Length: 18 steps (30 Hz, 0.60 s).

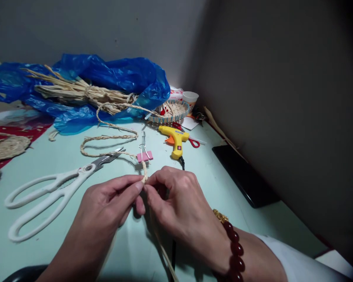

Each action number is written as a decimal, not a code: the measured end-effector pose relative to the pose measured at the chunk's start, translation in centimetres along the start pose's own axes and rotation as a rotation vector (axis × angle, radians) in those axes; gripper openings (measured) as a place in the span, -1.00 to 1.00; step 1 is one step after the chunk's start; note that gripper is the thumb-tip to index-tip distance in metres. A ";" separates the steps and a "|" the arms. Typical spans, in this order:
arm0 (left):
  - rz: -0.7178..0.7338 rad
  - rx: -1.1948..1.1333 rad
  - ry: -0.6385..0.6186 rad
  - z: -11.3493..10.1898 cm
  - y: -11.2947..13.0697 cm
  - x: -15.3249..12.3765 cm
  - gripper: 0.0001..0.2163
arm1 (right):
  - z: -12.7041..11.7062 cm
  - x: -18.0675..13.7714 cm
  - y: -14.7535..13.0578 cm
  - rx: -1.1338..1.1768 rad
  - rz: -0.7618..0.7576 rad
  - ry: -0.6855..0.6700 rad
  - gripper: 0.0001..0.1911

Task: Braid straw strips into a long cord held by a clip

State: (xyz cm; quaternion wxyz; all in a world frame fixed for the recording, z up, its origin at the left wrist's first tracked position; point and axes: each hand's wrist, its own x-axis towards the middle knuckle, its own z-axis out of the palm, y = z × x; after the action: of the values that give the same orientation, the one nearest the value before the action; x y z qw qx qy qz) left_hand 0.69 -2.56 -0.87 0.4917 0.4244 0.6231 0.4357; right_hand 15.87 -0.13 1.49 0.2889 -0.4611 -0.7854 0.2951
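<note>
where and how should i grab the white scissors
Probably by the white handles, with the left hand coming from the near left: they lie spread apart and point that way, while the metal blades point away to the right, close to the braided cord.

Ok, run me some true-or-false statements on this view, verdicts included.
1. The left hand and right hand both pinch the straw-coloured braided cord. True.
2. The pink binder clip lies beyond the hands. True.
3. The large white-handled scissors lie right of the hands. False: the scissors lie left.
4. The yellow plastic glue gun lies inside the round woven basket. False: the gun lies on the pale green table.
5. Dark red beads circle the right wrist. True.
</note>
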 end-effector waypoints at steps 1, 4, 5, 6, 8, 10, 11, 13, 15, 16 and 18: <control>0.000 -0.002 -0.008 0.0 0.0 0.0 -0.73 | 0.0 0.0 0.0 -0.006 0.008 -0.007 -0.74; -0.022 -0.025 -0.009 0.0 0.0 0.1 -0.70 | 0.1 -0.2 0.0 -0.026 0.021 -0.005 -0.77; -0.037 -0.045 -0.002 0.0 0.0 0.1 -0.69 | 0.1 -0.2 0.1 -0.032 0.013 0.003 -0.80; -0.056 -0.071 0.006 0.0 0.0 0.2 -0.68 | 0.1 -0.3 0.2 -0.040 0.001 0.009 -0.82; -0.104 -0.135 0.017 0.0 0.2 0.3 -0.67 | 0.0 -0.3 0.3 -0.063 -0.030 0.006 -0.83; -0.164 -0.183 0.032 0.1 0.4 0.3 -0.66 | 0.0 -0.3 0.4 -0.098 -0.061 -0.003 -0.83; -0.191 -0.191 0.042 0.2 0.6 0.3 -0.65 | 0.0 -0.3 0.5 -0.120 -0.078 -0.006 -0.83; -0.216 -0.189 0.051 0.3 0.8 0.2 -0.66 | 0.0 -0.2 0.4 -0.174 -0.099 0.012 -0.87; -0.199 -0.167 0.031 0.4 0.8 0.1 -0.70 | 0.1 -0.1 0.1 -0.239 -0.095 0.036 -0.92; -0.180 -0.155 0.017 0.4 0.8 0.1 -0.71 | 0.2 0.0 0.0 -0.277 -0.092 0.038 -0.90; -0.139 -0.145 0.005 0.4 0.7 0.1 -0.72 | 0.1 0.1 -0.3 -0.348 -0.117 0.014 -0.88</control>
State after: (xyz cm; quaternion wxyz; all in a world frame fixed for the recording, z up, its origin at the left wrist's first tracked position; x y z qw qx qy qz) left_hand 1.13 -2.27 -0.25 0.5483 0.3425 0.6192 0.4456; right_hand 15.62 -0.21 1.63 0.2267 -0.4597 -0.8480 0.1345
